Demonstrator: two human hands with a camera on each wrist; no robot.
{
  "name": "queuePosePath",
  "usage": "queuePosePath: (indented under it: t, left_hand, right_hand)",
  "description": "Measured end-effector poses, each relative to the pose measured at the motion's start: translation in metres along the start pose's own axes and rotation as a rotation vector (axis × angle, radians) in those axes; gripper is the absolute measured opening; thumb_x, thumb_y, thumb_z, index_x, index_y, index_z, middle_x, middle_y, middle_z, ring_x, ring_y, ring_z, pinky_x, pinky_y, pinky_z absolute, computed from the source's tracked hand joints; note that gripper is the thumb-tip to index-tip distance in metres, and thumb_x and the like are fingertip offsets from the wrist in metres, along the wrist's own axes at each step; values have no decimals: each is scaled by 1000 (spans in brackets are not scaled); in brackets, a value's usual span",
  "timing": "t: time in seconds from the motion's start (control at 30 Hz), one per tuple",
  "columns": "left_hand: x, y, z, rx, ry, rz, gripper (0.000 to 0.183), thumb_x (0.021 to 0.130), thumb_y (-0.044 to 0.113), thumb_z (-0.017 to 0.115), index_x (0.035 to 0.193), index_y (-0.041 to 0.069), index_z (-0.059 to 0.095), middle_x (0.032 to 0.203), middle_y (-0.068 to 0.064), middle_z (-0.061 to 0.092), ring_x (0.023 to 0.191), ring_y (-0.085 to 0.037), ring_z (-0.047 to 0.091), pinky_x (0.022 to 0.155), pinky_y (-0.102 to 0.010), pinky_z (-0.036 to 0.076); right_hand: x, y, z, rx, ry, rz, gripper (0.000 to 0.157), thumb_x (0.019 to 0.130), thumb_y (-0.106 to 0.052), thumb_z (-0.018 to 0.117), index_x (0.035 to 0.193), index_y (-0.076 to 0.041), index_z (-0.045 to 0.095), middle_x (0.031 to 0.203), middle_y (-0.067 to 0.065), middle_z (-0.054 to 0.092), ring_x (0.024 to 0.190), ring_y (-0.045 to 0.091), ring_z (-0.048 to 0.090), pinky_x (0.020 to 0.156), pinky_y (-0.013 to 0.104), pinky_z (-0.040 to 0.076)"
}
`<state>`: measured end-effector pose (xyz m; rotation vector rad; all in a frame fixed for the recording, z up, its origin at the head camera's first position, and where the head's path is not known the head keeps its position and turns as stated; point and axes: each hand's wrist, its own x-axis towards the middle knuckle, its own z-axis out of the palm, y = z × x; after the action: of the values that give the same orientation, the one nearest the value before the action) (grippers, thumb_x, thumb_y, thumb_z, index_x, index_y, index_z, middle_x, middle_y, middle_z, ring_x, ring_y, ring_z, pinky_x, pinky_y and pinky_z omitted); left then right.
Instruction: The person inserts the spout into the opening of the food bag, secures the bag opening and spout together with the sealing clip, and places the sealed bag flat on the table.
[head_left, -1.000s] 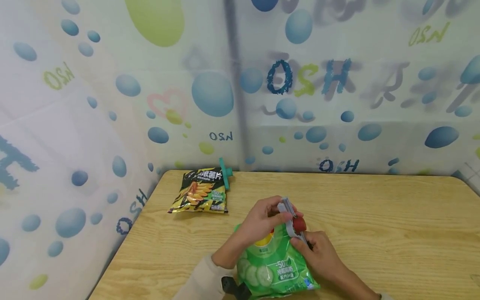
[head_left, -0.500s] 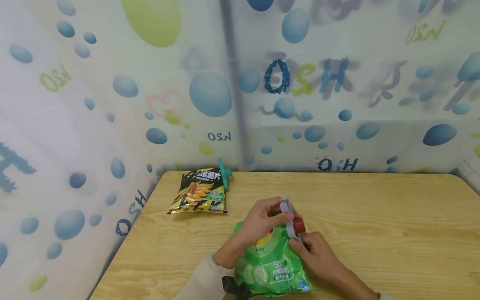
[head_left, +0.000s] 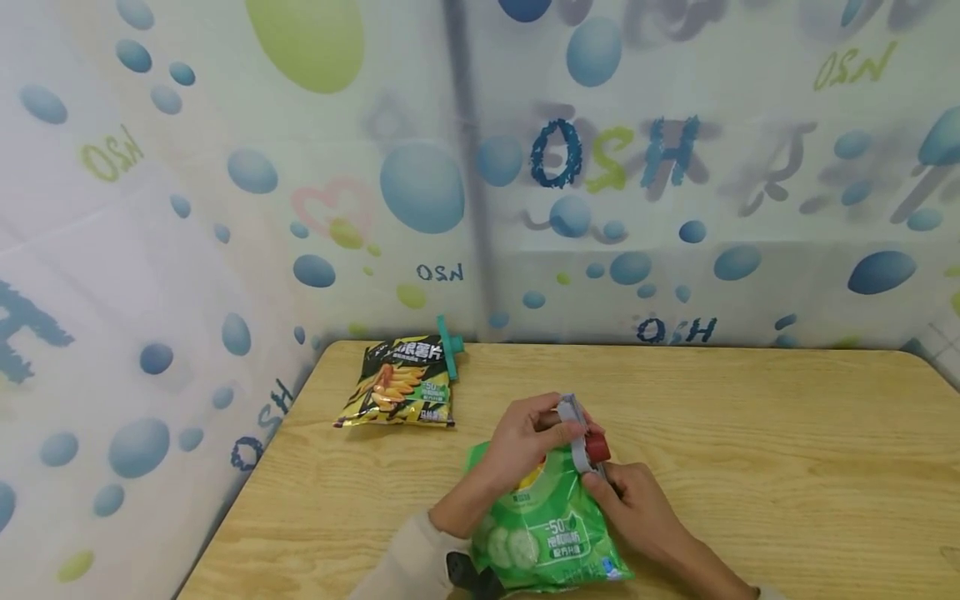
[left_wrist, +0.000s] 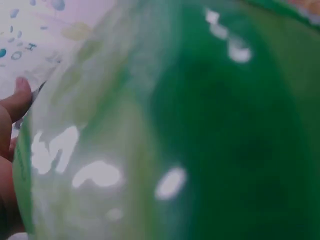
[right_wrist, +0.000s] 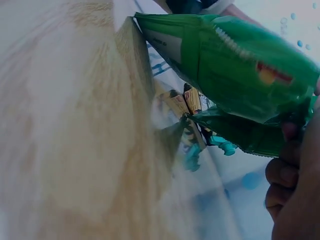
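A green bag of potato chips leans toward me on the table, cucumber slices printed on its front. Along its upper right edge lies a grey bag sealing clip with a dark red cap. My left hand pinches the clip's upper part between thumb and fingers. At the clip's lower end, my right hand grips with the thumb on top; its curled fingers are partly hidden. In the left wrist view the bag fills most of the picture. The right wrist view shows the bag's underside beside the right hand.
A black and yellow chip bag lies at the table's back left, with a teal sealing clip on its right edge. The wooden table ends at a patterned curtain. A black device sits on the left wrist.
The green bag and clip shift slightly, and the clip's lower end sits further under the right hand than a second ago. Both hands keep their hold; the black and yellow bag stays put.
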<state>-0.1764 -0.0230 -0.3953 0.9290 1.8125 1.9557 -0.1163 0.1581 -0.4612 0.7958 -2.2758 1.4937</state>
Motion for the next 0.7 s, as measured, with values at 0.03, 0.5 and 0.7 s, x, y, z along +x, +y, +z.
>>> queuePosePath:
  t: [0.03,0.5,0.7]
  left_hand:
    - [0,0,-1,12,-18,-1,22,97,11,57,113,-3,63,108,-19,67,92,-15,66,73,-24,50]
    - [1,3,-7,216,-20,2,25,88,5,68,112,5,66,111,-9,67,95,-12,64,82,-28,50]
    - [0,3,-8,388,3,-43,23,85,11,73,107,8,68,101,0,65,91,-10,64,79,-25,50]
  right_hand:
    - [0,0,0,11,5,1,32,94,-2,56,67,-19,56,59,-20,44,51,-7,38,40,13,30]
    - [3,-5,-13,25,17,193,15,99,-9,52,97,-17,64,80,-9,60,70,8,53,58,24,44]
    - [8,-8,-21,58,78,196,20,96,-4,57,112,-14,60,93,-1,64,79,14,58,65,27,49]
